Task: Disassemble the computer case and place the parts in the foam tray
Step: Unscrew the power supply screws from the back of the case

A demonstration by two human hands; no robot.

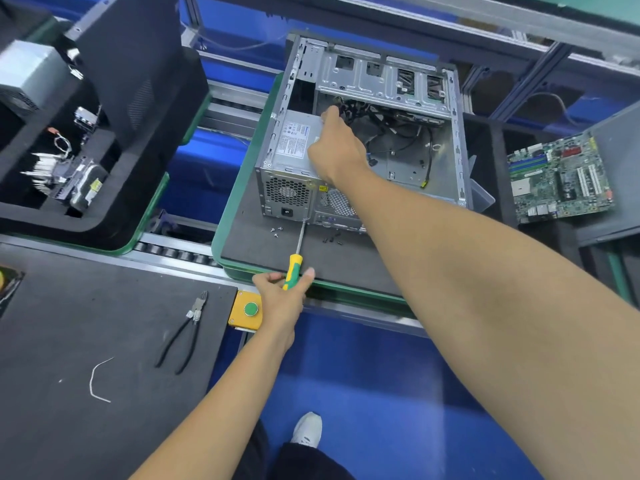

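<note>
Head view: left hand [277,294] curls round one yellow-and-green-handled screwdriver [293,268], its tip at the rear of one open grey metal computer case [388,81] on the green-edged grey mat [263,251]. Right hand [334,150] rests loosely curled on the silver power supply [294,140] inside. One green motherboard [559,178] lies far right in the black foam tray [491,150].

The left hand [280,299] is low and close, with a bare arm behind it. Its fingers [265,277] curl tight around a yellow and green handle. The right arm is stretched out long and straight. The right hand [334,150] reaches far, fingers bent down, thumb up.
</note>
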